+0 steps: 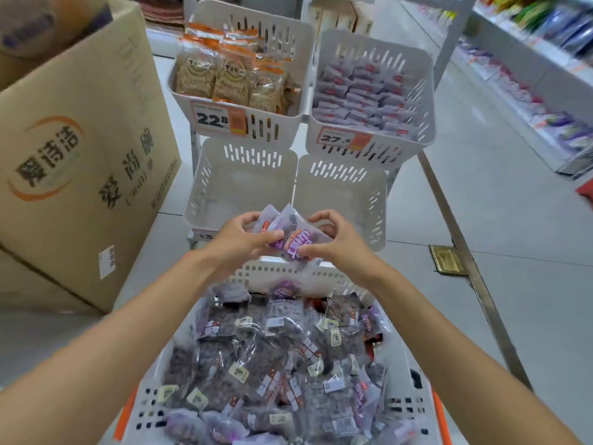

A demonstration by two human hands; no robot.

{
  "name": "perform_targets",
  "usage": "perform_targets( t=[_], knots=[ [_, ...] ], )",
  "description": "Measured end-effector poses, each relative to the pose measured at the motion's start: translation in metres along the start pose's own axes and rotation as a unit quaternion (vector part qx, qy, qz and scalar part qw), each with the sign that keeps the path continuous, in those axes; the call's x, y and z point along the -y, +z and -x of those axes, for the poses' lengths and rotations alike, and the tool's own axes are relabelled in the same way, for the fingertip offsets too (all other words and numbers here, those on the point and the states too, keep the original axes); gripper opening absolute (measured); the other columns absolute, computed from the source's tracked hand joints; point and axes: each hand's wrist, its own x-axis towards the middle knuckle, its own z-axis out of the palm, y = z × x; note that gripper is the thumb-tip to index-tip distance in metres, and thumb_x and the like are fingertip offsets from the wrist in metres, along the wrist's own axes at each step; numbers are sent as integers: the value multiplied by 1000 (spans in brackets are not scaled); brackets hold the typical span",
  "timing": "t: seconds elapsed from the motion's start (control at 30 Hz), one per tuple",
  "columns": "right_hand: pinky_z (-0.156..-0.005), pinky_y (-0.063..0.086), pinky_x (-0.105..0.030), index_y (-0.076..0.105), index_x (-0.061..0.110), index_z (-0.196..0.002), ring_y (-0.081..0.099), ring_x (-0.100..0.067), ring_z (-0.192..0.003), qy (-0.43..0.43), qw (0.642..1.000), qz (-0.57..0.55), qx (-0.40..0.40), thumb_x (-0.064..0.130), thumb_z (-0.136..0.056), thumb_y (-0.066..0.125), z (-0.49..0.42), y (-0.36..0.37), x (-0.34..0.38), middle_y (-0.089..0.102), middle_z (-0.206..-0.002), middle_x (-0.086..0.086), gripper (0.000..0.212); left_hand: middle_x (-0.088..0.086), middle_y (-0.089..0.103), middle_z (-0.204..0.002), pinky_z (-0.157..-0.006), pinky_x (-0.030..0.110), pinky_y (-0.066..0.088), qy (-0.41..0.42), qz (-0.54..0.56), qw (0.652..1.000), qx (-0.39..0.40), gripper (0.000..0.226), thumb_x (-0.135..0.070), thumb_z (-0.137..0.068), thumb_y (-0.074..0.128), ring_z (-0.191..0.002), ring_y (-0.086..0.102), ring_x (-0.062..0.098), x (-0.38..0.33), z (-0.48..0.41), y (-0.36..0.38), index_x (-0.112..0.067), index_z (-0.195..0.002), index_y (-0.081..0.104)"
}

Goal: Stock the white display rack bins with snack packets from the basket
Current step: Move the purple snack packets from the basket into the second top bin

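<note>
Above the basket [282, 274], both hands pinch purple packets [293, 240]: left hand [239, 242], right hand [337, 242]. They look light, crinkly and slippery; edges seem the safest hold before the empty bin [240, 184].

One wide-angle camera sits on the person's head and looks forward and steeply down along both forearms. It is so near that the basket [266, 272] fills the bottom of the view right under the lens, while the left hand [239, 240] and right hand [340, 242], holding packets [298, 234], fall at the centre. Beyond them it faces the white rack bins [244, 184] from above and in front, with a cardboard box [80, 155] close at the left edge and store shelves [529, 59] bending away at the upper right.
</note>
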Motion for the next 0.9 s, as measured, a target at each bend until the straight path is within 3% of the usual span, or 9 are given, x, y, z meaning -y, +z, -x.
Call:
perform_targets(
  t=[0.07,0.13,0.3,0.43,0.5,0.6,0.7,0.77,0.9],
  knots=[
    [-61,53,-23,61,19,-102,66,-18,-80,-3,997,-74,-37,-3,-78,77,-5,-18,12,69,-102,-10,36,17,69,-115,-89,37,58,-28,51,998,23,39,2,-85,70,-96,71,28,-18,-11,0,-13,-118,57],
    [-70,57,-27,66,14,-107,68,-21,-84,-17,993,-119,-20,-6,-82,71,-10,-39,30,71,-98,-11,33,19,68,-109,-74,29,62,-31,97,995,18,35,7,-87,65,-82,73,22,-37,-20,-2,-6,-118,55],
    [-79,60,-29,60,17,-122,70,-19,-92,-95,991,80,49,0,-81,75,-24,-73,85,70,-100,-10,47,-3,72,-87,-66,19,47,95,-121,988,-32,12,-26,-92,67,-69,64,1,-84,-41,16,-18,-102,67],
    [-77,47,-10,65,14,-120,60,-6,-88,-212,947,236,-50,16,-81,79,-56,-73,117,62,-100,9,42,12,74,-105,-79,35,60,79,-53,986,136,36,-42,-93,54,-91,72,21,-117,-47,40,-17,-116,67],
    [-94,38,-9,57,17,-135,52,-11,-111,-239,927,265,-112,26,-83,77,-76,-76,122,53,-123,3,56,13,72,-113,-85,39,59,90,-50,980,172,43,-30,-84,65,-101,71,29,-125,-55,46,-17,-125,61],
    [-111,35,-29,33,25,-152,33,-16,-141,-175,951,209,-147,46,-87,68,-100,-80,117,34,-154,-3,76,12,70,-119,-90,42,57,127,-11,982,136,62,-12,-73,77,-104,70,28,-138,-78,50,-14,-130,55],
    [-86,56,-24,37,18,-144,64,-12,-113,-122,989,28,-78,41,-92,66,-118,-84,113,57,-133,-9,64,10,68,-119,-78,27,58,215,-93,968,91,60,1,-77,79,-96,71,13,-153,-102,58,-12,-130,54],
    [-89,57,-35,30,24,-145,68,-19,-108,-111,988,-103,-38,28,-85,75,-130,-94,112,60,-130,-11,75,4,67,-117,-76,22,57,269,-158,945,100,58,-1,-77,80,-98,69,7,-165,-119,62,-14,-128,54],
    [-76,59,-32,47,23,-125,71,-18,-98,-152,974,-124,-112,-1,-78,78,-158,-113,128,66,-117,-11,62,-2,57,-135,-105,33,46,353,-309,876,111,92,-18,-67,90,-122,56,8,-198,-152,69,-21,-145,41]
  ],
)
